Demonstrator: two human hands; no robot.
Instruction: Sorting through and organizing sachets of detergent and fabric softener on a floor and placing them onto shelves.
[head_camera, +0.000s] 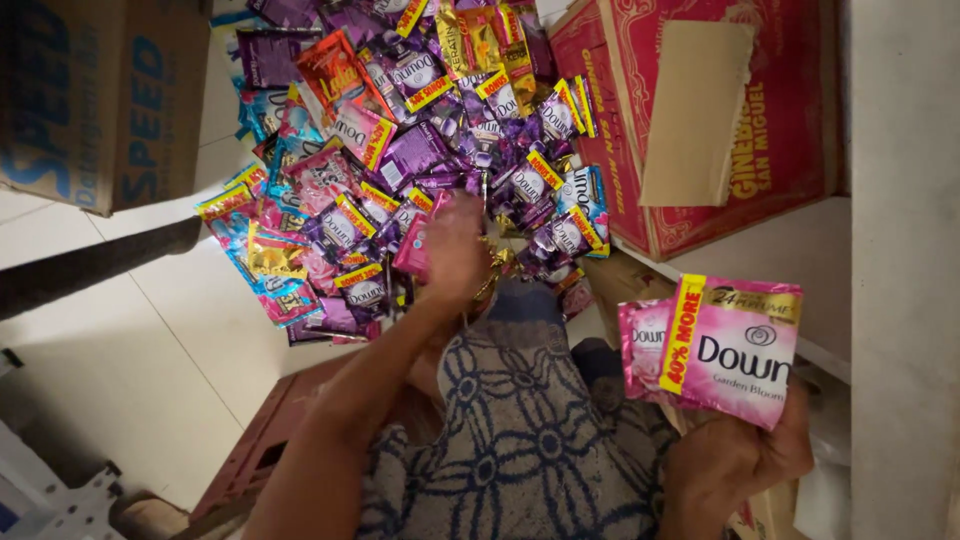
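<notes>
At frame centre, the left hand (455, 250) closes on a pink sachet (415, 245) atop the sachet pile (400, 150) on the floor; lower right, the right hand (735, 465) grips a pink sachet stack (725, 345).

Glossy plastic sachets (420, 150), matt cardboard box (100, 90)

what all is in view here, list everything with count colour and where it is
sachet pile: many, purple, pink, blue, gold; on the floor, top centre
pink sachets: at least two, pink with yellow band; held up at right
red carton: one, red; top right
brown carton: one, brown with blue print; top left
crate: one, dark red; lower left
floor: white tiles
left hand: reaching into the pile, blurred
right hand: fingers gripping the pink sachets
</notes>
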